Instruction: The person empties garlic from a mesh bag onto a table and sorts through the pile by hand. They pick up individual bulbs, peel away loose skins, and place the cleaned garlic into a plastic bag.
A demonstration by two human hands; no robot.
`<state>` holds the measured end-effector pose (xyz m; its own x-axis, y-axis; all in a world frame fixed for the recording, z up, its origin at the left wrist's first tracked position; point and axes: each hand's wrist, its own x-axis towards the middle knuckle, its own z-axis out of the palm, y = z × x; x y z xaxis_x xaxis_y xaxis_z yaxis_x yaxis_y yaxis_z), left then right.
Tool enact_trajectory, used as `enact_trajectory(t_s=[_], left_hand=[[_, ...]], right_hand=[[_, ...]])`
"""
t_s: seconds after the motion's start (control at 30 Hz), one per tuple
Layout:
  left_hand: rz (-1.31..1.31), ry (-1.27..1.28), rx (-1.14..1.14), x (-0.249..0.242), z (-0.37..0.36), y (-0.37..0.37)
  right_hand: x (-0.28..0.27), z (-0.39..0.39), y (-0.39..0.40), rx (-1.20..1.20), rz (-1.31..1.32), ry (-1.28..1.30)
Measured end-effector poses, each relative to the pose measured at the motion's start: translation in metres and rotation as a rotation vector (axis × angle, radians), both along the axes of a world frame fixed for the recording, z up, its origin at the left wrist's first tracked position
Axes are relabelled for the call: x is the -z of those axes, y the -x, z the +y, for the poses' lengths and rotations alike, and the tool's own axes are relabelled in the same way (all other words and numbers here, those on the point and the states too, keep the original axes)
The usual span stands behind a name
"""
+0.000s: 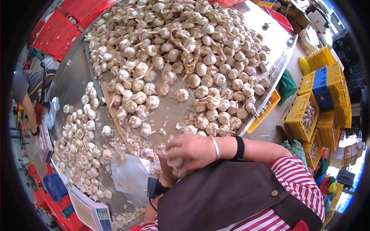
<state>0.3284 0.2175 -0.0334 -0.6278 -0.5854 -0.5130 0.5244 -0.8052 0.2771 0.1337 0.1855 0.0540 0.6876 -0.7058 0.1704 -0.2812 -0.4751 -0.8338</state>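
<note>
Close to my body, at the near edge of the table, both hands come together round a garlic bulb. My right hand lies over it from above, fingers curled; a silver bangle and a black band are on that wrist. Below and to the left, my left hand holds the bulb from underneath, thumb up, its fingers mostly hidden. A black device is strapped to the left wrist. Beyond the hands, a large heap of garlic bulbs covers the table, with stalks and loose skins among them.
Left of a wooden strip lies a second pile of cleaner garlic. A plastic sheet and a scale are near me. Yellow crates stand at right. A co-worker's arm shows at far left.
</note>
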Motion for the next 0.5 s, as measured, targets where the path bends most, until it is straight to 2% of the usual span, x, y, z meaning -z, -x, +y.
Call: enact_trajectory(t_s=[0.07, 0.13, 0.2, 0.23, 0.27, 0.3, 0.33, 0.37, 0.43, 0.47, 0.5], left_hand=[[0.083, -0.093, -0.045, 0.018, 0.017, -0.007], [0.153, -0.179, -0.082, 0.034, 0.030, -0.018], [0.233, -0.275, -0.126, 0.050, 0.039, -0.028], [0.298, -0.363, -0.161, 0.061, 0.043, -0.035], [0.390, -0.498, -0.225, 0.074, 0.046, -0.045], [0.513, -0.752, -0.370, 0.091, 0.048, -0.061], [0.152, -0.119, 0.035, 0.050, 0.030, -0.011], [0.155, -0.117, 0.038, 0.042, 0.021, -0.010], [0.705, -0.187, 0.137, 0.032, 0.003, -0.014], [0.865, 0.125, 0.217, 0.004, -0.036, 0.007], [0.748, 0.114, -0.067, 0.006, -0.037, -0.009]], right_hand=[[0.007, 0.005, -0.005, -0.037, 0.009, 0.024], [0.012, 0.006, -0.009, 0.083, -0.193, -0.135], [0.017, 0.000, -0.010, 0.167, -0.192, -0.210], [0.017, -0.002, -0.010, 0.246, -0.197, -0.284], [0.015, -0.003, -0.010, 0.301, -0.157, -0.250], [0.012, -0.004, -0.009, 0.303, -0.156, -0.249], [0.007, -0.005, -0.007, 0.361, -0.168, -0.199], [0.003, -0.006, -0.005, 0.418, -0.181, -0.147], [0.003, -0.012, 0.015, 0.577, -0.155, -0.021], [0.001, -0.017, 0.034, 0.637, -0.083, 0.041], [0.011, -0.022, 0.058, 0.694, -0.029, 0.112]])
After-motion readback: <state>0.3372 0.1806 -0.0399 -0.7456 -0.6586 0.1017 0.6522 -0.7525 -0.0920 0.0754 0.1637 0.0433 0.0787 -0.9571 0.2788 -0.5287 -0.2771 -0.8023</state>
